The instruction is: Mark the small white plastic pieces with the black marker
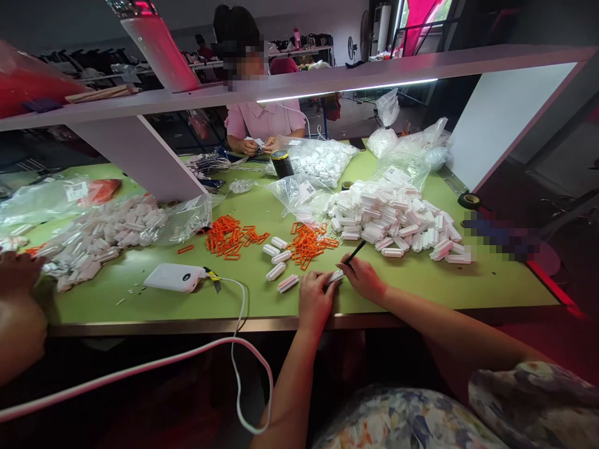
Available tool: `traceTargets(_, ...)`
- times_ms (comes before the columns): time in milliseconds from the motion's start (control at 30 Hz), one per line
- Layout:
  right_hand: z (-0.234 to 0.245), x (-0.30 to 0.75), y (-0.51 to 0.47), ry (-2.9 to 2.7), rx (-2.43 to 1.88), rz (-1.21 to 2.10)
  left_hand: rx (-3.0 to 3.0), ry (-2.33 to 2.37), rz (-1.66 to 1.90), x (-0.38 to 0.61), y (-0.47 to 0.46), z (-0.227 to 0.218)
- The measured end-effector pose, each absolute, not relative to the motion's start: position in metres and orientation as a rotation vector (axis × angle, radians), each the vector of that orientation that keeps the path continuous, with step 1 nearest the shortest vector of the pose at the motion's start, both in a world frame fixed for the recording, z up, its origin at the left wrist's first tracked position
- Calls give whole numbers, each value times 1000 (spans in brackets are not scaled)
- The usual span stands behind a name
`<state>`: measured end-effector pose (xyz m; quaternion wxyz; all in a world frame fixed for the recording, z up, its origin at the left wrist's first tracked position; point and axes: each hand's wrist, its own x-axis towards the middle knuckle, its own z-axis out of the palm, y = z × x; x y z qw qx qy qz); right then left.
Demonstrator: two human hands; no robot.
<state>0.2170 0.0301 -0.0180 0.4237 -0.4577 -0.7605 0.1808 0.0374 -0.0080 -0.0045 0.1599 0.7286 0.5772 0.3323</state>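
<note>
Near the table's front edge, my left hand [317, 298] is closed round a white plastic connector housing [335, 277]. My right hand [364, 279] grips a thin black stick-like tool [354, 252], its lower end at the housing; the exact contact is hidden by my fingers. Several white housings [276, 270] lie to the left of my hands, one with an orange strip in it. Just beyond my hands is a pile of orange rectangular frames [309, 246]. A large heap of white housings [393, 215] spreads behind my right hand.
A white power bank [175, 277] with a cable [244, 293] lies left. Another orange pile [229, 237] and a white heap [107, 234] stand beyond. A shelf [299, 81] crosses overhead. A co-worker's hand [19, 274] is at far left; a person in pink [266, 118] sits opposite.
</note>
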Motion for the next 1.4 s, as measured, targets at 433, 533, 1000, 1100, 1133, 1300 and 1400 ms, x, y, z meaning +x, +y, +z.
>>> traceTargets(433,-15,216,30,-1883,-1079,478,2103,1648,932,36,-6,-6)
traceTargets(533,-11,220,30,-1904,-1017,436,2105,1645,926,35,-6,-8)
traceTargets(1000,20,260,71,-2184,-1049,204,2163,1864,1193,-15,-8,-13)
traceTargets(1100,41,287,103,-2122,-1138,93,2132,2022,1190,-34,-7,-17)
traceTargets(1133,47,296,112,-2105,-1149,82,2125,2041,1186,-37,-8,-18)
traceTargets(1300,57,337,128,-1989,-1193,28,2119,1997,1184,-37,-11,-22)
traceTargets(1400,56,344,118,-1899,-1207,-26,2130,1902,1158,-32,-9,-20)
